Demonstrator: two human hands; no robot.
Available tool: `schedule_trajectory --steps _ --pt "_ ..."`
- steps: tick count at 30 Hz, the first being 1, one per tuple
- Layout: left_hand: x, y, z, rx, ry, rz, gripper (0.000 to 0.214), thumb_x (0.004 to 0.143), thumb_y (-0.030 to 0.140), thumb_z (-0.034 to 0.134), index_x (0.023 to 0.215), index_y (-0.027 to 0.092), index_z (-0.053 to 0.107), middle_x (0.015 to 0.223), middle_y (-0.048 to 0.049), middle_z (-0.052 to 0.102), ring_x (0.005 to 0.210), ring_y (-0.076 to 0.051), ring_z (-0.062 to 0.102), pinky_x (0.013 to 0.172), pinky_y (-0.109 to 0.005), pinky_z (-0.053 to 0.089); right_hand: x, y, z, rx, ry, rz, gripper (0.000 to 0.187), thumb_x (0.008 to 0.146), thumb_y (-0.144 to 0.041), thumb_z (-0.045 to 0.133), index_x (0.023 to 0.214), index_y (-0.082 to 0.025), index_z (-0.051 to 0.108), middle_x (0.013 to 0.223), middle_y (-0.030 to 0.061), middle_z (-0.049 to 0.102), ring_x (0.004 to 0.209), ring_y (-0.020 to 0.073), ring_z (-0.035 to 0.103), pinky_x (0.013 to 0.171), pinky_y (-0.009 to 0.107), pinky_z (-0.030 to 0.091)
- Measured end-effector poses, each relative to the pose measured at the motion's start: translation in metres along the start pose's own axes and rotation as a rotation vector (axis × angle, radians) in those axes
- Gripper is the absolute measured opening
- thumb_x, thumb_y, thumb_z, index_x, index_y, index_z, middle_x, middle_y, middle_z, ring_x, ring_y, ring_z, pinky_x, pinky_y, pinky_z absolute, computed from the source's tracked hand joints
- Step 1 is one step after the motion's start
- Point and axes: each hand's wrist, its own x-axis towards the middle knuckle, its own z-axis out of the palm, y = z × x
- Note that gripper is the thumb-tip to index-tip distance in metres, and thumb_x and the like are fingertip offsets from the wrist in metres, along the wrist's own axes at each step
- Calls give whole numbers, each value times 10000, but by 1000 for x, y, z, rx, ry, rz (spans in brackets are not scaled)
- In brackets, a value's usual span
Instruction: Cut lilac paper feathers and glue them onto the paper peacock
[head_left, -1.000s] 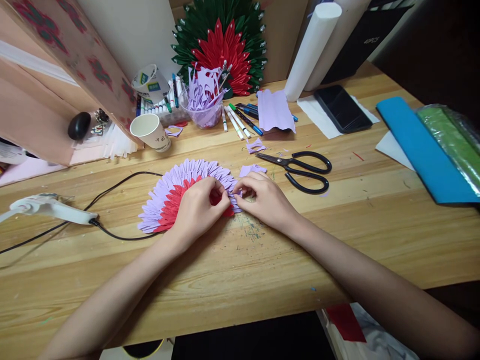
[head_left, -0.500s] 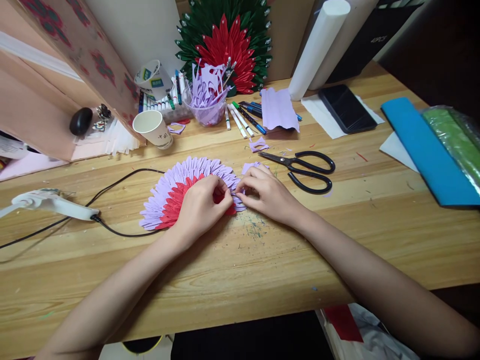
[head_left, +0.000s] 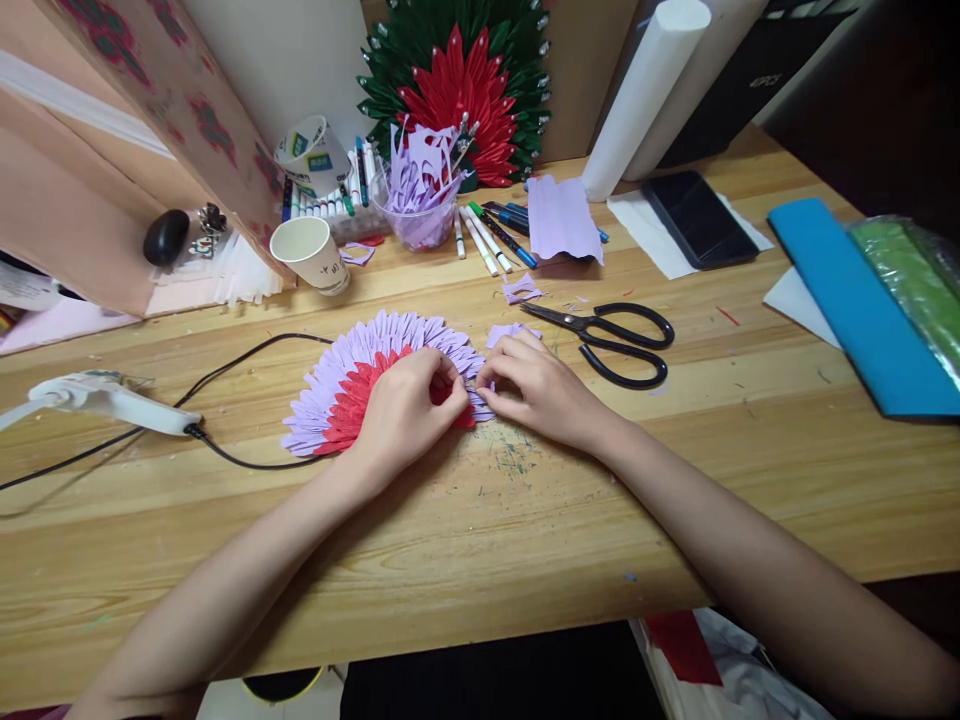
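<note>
A half-round paper fan (head_left: 352, 395) with lilac petals outside and red petals inside lies on the table. Across its right half rests my left hand (head_left: 409, 400), thumb and forefinger pinched at the red and lilac petals near the right end. My right hand (head_left: 536, 385) faces it, fingertips closed on a lilac paper petal (head_left: 482, 405) at the fan's right edge. Exactly what sits between the fingertips is partly hidden. Just beyond my right hand are a lilac paper scrap (head_left: 510, 331) and black-handled scissors (head_left: 622, 340), lying partly open.
A white glue gun (head_left: 120, 405) lies at left, its black cord running to the fan. Behind stand a paper cup (head_left: 311, 255), a clear bowl of lilac scraps (head_left: 418, 215), markers (head_left: 480, 240) and a green-and-red paper fan (head_left: 465, 100). A phone (head_left: 699, 220) and blue paper (head_left: 862, 310) lie right.
The view has shifted slightly. Both hands keep their pinch at the fan's right end, with barely any movement of the fingers.
</note>
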Motion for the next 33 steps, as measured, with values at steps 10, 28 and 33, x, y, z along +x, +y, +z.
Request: schedule_trajectory --steps 10,28,33 --pt "-1 1 0 35 -14 29 46 786 193 511 762 166 539 731 -12 594 673 -133 521 614 -251 392 3 -2 4 9 19 19 90 842 -218 515 799 -178 584 827 51 549 871 204 460 780 333 383" --pt "-7 2 -1 281 -68 226 201 863 260 453 874 155 624 865 -76 582 814 -189 505 702 -311 432 -3 0 -5 256 -19 237 63 773 -147 549 784 -168 607 772 19 626 724 135 553 654 254 407" --pt "-10 1 1 396 -17 358 219 871 234 431 865 147 632 829 -89 598 785 -193 495 726 -326 444 -4 -2 -2 294 2 292 79 765 -159 557 772 -173 634 752 20 651 691 135 565 635 256 417"
